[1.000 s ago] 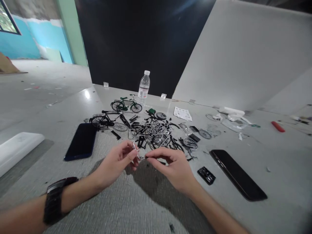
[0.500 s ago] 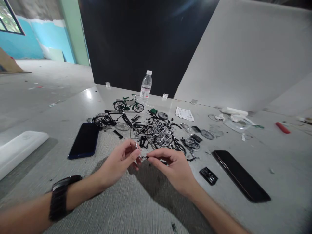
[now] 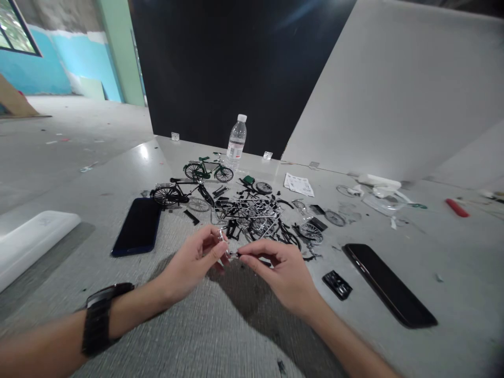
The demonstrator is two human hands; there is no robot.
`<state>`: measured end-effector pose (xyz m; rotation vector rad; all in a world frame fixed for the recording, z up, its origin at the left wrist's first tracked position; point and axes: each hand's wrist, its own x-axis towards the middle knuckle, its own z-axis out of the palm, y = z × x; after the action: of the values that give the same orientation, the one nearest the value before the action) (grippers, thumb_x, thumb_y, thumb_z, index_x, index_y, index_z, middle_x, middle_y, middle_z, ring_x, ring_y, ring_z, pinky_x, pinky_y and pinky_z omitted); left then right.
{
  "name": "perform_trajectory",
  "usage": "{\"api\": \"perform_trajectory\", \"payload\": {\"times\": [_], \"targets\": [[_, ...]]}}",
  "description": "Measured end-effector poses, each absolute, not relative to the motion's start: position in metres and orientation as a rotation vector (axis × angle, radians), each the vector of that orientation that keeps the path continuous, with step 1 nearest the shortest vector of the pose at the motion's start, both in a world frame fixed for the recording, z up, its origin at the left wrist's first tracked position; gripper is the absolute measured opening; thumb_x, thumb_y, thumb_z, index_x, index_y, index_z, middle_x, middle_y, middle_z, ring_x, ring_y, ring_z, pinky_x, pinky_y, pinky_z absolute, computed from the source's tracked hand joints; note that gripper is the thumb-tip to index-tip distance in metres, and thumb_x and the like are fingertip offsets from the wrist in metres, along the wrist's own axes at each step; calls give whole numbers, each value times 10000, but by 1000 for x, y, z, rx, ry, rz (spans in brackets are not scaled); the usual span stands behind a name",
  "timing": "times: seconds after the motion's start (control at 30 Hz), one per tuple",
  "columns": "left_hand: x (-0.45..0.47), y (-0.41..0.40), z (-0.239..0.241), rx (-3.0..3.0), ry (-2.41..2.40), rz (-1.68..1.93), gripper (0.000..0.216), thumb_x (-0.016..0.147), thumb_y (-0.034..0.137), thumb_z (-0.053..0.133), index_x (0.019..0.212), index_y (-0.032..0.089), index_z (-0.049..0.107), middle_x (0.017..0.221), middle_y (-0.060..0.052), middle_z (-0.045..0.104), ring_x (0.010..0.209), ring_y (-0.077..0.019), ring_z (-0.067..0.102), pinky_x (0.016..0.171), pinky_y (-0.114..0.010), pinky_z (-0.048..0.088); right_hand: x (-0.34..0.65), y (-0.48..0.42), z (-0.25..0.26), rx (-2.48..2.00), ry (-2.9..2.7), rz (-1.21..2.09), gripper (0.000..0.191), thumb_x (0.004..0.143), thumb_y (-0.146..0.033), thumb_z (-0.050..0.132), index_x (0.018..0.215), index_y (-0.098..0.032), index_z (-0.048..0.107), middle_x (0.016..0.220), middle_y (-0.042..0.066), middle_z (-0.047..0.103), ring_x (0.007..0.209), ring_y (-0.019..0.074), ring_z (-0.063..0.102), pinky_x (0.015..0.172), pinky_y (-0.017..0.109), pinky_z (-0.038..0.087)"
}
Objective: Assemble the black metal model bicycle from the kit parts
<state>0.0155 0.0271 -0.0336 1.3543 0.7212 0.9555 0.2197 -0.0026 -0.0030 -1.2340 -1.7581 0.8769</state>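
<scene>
Thin silver part [image 3: 221, 234]: held above the gray tabletop [image 3: 185, 341]
Left hand [image 3: 197, 258]: thumb and fingers pinching it
Right hand [image 3: 285, 269]: fingertips pinching a dark piece [image 3: 238, 253] at its end
Bicycle parts [image 3: 258, 212]: heaped just beyond
Black model bicycle [image 3: 182, 198]: upright, left of them

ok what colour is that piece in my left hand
The piece is shiny silver, best seen in the head view.
</scene>
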Motion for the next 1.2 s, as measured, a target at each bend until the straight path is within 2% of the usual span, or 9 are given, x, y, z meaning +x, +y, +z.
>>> {"api": "perform_trajectory", "payload": {"times": [0.33,0.43,0.6,0.73,1.07,1.2], "targets": [[13,27,-36,1355,716,967,199,893,343,693,886,174,588,775,-4,634,721,-154,624,626,-283,569,222,2,-10,-1131,-1503,1265,92,747,-278,837,784,-236,764,809,28,750,777,185,682,741,347,513],[13,26,-37,1357,724,992,172,870,313,721,875,174,621,810,-6,643,708,-135,601,618,-256,539,222,3,-10,-1033,-1431,1445,133,752,-292,851,798,-227,744,880,37,753,831,189,689,774,360,509],[12,26,-37,1441,691,1079,109,842,239,745,846,180,653,827,0,636,762,-133,592,700,-255,499,224,3,-14,-925,-1316,1629,175,767,-243,862,877,-242,726,910,5,752,848,140,692,778,302,500],[11,27,-36,1478,689,1084,84,834,210,740,836,188,659,779,12,595,727,-134,554,665,-256,470,224,3,-16,-885,-1262,1687,211,764,-245,869,916,-235,723,957,16,768,866,124,693,778,270,498],[11,23,-29,1479,654,1045,33,837,183,732,837,199,703,808,4,635,763,-133,574,698,-255,460,224,2,-14,-943,-1183,1681,310,664,-218,929,878,-203,705,790,0,771,708,103,677,693,235,509],[11,24,-29,1453,671,1034,50,826,203,739,828,186,692,801,1,643,741,-131,581,683,-252,469,223,0,-12,-945,-1179,1684,296,671,-222,928,861,-203,702,764,-5,764,672,90,654,673,223,496]]}}
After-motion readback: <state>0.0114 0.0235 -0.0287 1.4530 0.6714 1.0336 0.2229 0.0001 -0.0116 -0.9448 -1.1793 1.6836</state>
